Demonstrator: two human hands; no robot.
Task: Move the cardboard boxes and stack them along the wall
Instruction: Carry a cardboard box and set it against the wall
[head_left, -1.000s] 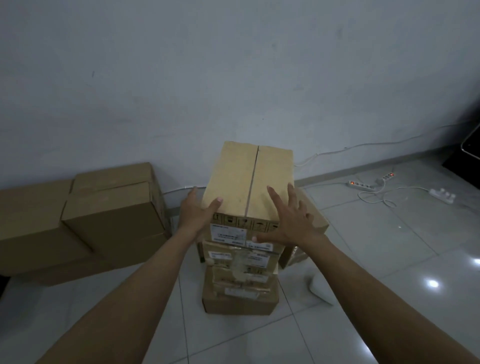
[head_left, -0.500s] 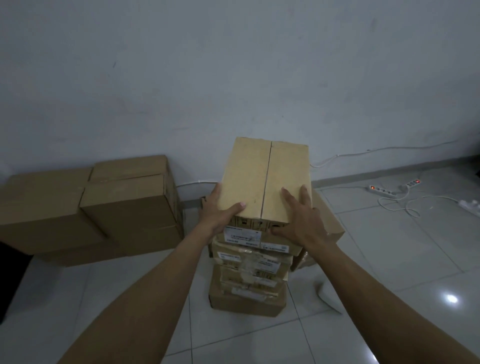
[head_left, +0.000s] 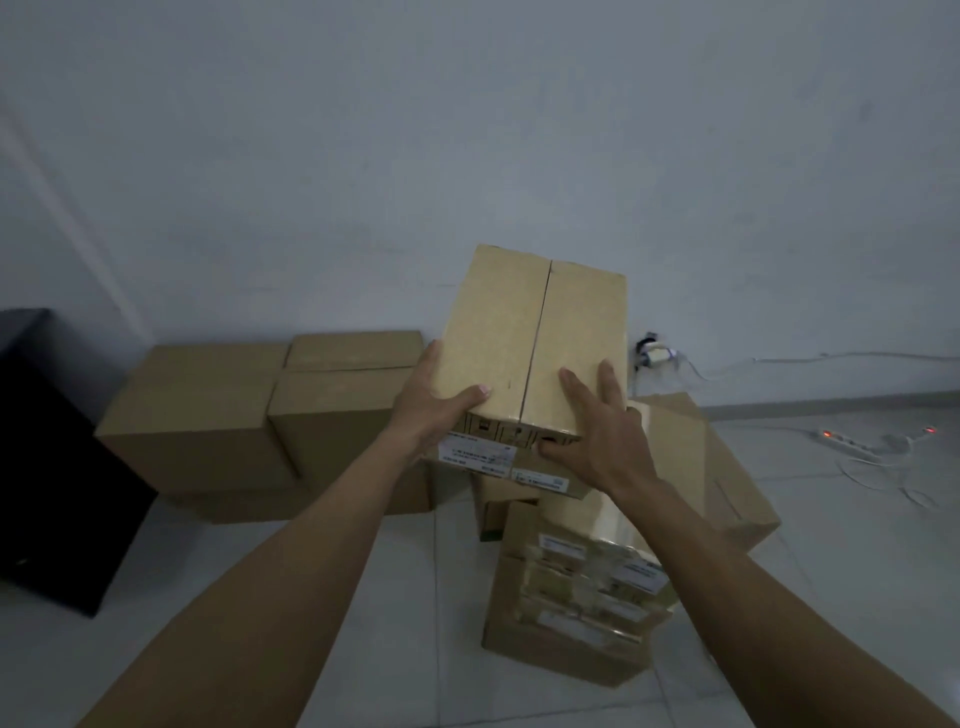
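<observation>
Both hands hold one cardboard box (head_left: 524, 338) at its near end. Left hand (head_left: 434, 410): thumb laid across the top face near the front edge, fingers running along the left side. Right hand (head_left: 597, 441): fingers spread flat on the top face, thumb pressed to the front face below the edge, so the near rim is pinched. Both forearms reach forward, nearly straight.

Box condition: plain tan, closed, one centre seam running lengthwise along the top. The front face carries dark printed marks and white labels; the text is illegible.

Position: raised in front of the grey wall (head_left: 467, 156), between the boxes along the wall (head_left: 249, 421) at left and a labelled stack of boxes (head_left: 571, 613) on the tiled floor (head_left: 363, 597) at lower right. Whether its underside rests on anything cannot be determined. A power strip (head_left: 852, 444) with red lights lies on the floor at far right.
</observation>
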